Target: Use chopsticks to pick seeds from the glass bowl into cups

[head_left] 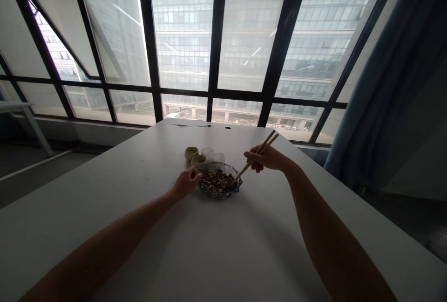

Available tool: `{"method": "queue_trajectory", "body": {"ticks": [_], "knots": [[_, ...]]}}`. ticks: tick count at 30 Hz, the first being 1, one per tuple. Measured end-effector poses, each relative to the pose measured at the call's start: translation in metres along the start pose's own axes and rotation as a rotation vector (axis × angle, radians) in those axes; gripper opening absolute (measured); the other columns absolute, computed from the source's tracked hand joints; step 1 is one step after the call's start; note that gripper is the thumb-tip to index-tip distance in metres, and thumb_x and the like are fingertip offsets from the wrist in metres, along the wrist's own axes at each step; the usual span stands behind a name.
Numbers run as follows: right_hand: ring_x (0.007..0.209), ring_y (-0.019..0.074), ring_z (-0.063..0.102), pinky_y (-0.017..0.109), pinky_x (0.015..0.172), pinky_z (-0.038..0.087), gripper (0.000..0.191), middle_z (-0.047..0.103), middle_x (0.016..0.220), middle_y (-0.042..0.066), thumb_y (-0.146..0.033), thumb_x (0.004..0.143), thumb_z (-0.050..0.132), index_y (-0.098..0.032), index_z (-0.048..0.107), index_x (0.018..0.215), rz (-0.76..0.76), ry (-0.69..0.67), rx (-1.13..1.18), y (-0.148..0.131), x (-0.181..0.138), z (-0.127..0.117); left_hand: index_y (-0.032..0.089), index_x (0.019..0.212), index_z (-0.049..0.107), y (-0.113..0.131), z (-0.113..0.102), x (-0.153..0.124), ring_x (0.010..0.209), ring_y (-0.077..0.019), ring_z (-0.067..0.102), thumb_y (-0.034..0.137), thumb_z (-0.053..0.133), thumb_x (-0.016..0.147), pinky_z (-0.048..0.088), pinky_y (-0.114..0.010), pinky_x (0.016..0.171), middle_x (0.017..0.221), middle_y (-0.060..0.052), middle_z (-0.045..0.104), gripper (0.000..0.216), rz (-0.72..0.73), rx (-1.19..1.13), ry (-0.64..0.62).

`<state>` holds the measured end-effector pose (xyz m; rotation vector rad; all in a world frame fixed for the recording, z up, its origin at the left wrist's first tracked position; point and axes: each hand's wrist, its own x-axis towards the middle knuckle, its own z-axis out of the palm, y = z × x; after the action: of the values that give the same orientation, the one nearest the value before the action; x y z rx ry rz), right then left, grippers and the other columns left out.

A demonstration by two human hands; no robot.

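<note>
My right hand (pixel 267 156) is closed round a pair of wooden chopsticks (pixel 246 168). Their lower tips reach into the right side of a clear glass bowl (pixel 220 195) with a wavy rim. Dark and pale small pieces, perhaps seeds or nuts, form a mix (pixel 217 181) in the bowl; their exact kind is too small to tell. At the bowl's left rim, my left hand (pixel 186 183) has its fingers curled and pinches the edge.
Just behind the bowl stand two yellowish-green cups (pixel 191 153) and two clear cups (pixel 207 154). Paper (pixel 186 122) lies at the far end of the white table (pixel 223 250). Windows rise beyond it, and a blue curtain (pixel 377 83) hangs on the right.
</note>
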<state>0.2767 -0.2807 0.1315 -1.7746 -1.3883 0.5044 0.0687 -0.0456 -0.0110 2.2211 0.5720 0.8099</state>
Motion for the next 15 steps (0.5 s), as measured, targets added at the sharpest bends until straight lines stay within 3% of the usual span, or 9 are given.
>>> {"method": "queue_trajectory", "body": {"ticks": [4,9,15], "knots": [[0.043,0.0148,0.065,0.022,0.041,0.051,0.046,0.07,0.054,0.007,-0.058,0.077,0.077,-0.014,0.071,0.064,0.027,-0.091,-0.024,-0.003,0.01,0.012,0.021,0.065,0.041,0.0,0.0,0.0,0.059,-0.0122,0.041,0.044,0.053,0.077,0.031,-0.026,0.059,0.058,0.006,0.044,0.029,0.002,-0.018,0.001],[0.042,0.0143,0.064,0.02,0.039,0.05,0.045,0.069,0.052,0.006,-0.056,0.077,0.078,-0.015,0.07,0.063,-0.051,0.033,0.006,-0.001,0.033,0.019,0.022,0.064,0.041,0.002,0.0,0.0,0.059,-0.0123,0.041,0.046,0.052,0.077,0.032,-0.026,0.06,0.057,0.006,0.042,0.03,-0.009,-0.035,-0.006],[0.039,0.0153,0.063,0.022,0.036,0.05,0.046,0.069,0.05,0.007,-0.057,0.07,0.083,-0.014,0.07,0.058,0.078,-0.139,-0.005,-0.008,0.051,0.006,0.022,0.064,0.04,0.003,-0.001,-0.001,0.058,-0.012,0.038,0.046,0.052,0.076,0.031,-0.026,0.059,0.057,0.006,0.04,0.03,-0.025,-0.03,-0.009]]}}
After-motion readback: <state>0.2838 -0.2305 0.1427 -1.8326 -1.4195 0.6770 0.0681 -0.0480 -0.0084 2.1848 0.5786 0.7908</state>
